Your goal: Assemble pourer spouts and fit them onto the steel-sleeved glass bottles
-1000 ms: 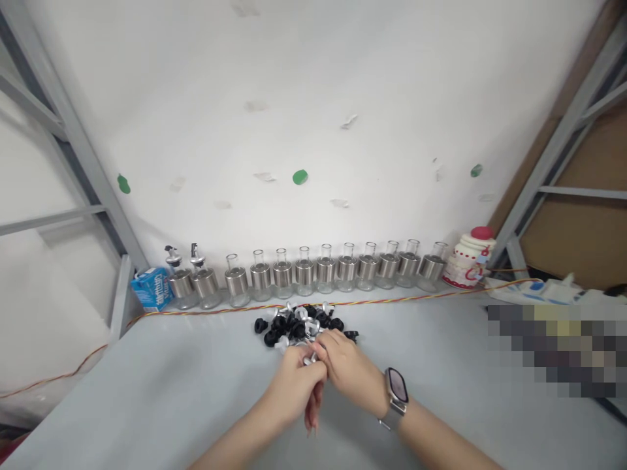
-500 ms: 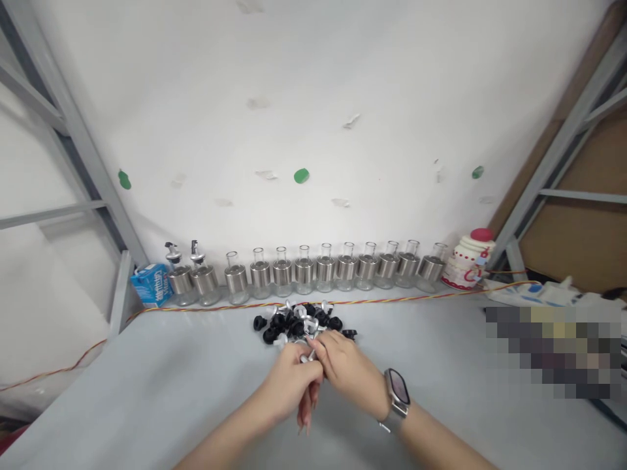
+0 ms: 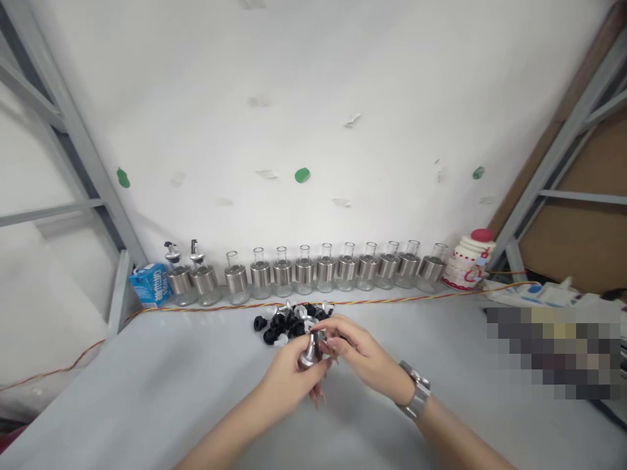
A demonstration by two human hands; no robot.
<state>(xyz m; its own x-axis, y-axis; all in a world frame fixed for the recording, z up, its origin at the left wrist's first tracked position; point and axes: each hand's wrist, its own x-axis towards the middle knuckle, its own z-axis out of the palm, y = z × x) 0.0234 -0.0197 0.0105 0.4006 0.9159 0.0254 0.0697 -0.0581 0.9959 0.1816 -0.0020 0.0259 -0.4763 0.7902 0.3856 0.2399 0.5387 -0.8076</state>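
the cone (image 3: 309, 356), a shiny metal piece, sits in the left hand (image 3: 297, 371), raised over the surface (image 3: 147, 372) and just in front of the parts (image 3: 279, 322). its narrow end points up, its wide end down. the left fingers are wrapped round it, thumb on the near side, with little gap left; this is a sound hold, as it leaves the narrow end free to work on. the right hand (image 3: 361, 354) has its fingers partly curled, the index fingertip at the narrow end. whether these fingers pinch anything is too small to tell.

to handle the cone well, the left hand would best act as the clamp: firm but not squeezing, since smooth metal is likely to slip or turn under a hard grip. the right fingers do better with light tip contact, kept in line with the cone's axis so it does not tip. both wrists low and close together should give a steadier hold, and the thumb is best clear of the narrow end so that it can be seen.

the black and pale parts lie heaped close behind the hands, so small movements are wise; a dropped piece could easily get lost among them. the cord (image 3: 392, 299) and the row of bottles (image 3: 304, 271) stand farther back, well apart from the fingers.
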